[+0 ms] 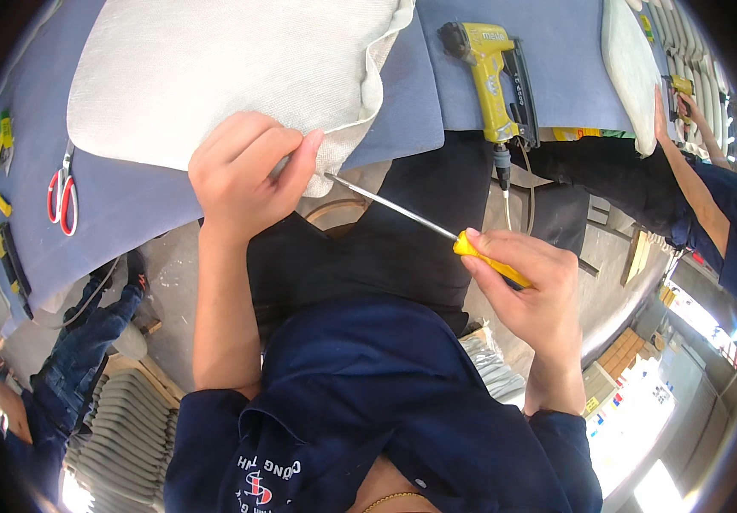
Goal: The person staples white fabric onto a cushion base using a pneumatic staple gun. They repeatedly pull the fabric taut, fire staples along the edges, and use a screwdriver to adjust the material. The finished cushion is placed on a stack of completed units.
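Observation:
A light grey fabric-covered cushion panel (223,64) lies on the blue-covered table, its loose cloth edge hanging along the right side. My left hand (249,171) is closed on the fabric at the panel's near right corner, pinching it between thumb and fingers. My right hand (531,282) grips the yellow handle of a screwdriver (394,205). The long metal shaft points up and to the left, and its tip touches the fabric corner just beside my left thumb. Whether the tip has gone into the cloth, I cannot tell.
On the blue tabletop (146,192) lie red-handled scissors (63,201) at left and a yellow staple gun (492,85) with a hose at right. Another staple gun (9,256) rests far left. Co-workers stand at both sides; one's hand (663,115) touches another panel (631,68). Stacked panels (125,427) stand lower left.

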{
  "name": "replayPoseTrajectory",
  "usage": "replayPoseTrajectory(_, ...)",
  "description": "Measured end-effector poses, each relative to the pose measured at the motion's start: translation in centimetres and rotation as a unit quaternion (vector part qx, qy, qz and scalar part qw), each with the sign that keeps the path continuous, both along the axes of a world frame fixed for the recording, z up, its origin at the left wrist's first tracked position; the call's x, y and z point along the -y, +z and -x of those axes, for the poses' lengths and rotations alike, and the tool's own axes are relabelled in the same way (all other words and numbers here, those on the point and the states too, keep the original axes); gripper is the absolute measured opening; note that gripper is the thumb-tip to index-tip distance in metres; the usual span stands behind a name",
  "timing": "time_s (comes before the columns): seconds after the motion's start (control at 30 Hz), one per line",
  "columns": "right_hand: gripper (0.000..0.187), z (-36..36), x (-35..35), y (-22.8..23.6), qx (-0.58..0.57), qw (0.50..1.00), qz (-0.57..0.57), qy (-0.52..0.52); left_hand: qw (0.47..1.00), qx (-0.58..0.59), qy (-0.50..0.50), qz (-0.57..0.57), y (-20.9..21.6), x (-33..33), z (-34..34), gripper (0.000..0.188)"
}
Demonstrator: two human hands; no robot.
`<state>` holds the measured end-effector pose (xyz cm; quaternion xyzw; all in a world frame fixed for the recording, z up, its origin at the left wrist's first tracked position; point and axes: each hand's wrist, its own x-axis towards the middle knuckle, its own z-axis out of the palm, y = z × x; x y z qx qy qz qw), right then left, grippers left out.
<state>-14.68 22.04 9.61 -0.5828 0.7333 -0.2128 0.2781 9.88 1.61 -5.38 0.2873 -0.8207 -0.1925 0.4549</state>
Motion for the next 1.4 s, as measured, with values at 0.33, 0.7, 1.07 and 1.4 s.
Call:
replayPoseTrajectory(0.33,0.026,0.1,1.9,1.4,-0.131,0.986,-0.002,0.106,0.998,0.004,0.046,0.044,-0.9,-0.6,0.8,0.022)
replayPoseTrajectory(0.7,0.031,1.9,-2.7,-9.1,-0.076,0.980,0.166,0.073,0.996,0.018,0.079,0.025,-1.1,-1.3,1.3,0.022)
replayPoseTrajectory(1.07,0.030,0.6,-4.5,-13.0,-0.029,0.970,0.242,0.005,0.994,0.029,0.099,0.023,-0.4,-1.5,1.4,0.021)
replayPoseTrajectory(1.4,0.031,-1.3,-6.0,-16.4,0.171,0.970,0.142,-0.103,0.995,0.092,-0.005,0.034,1.8,-1.2,1.6,0.016)
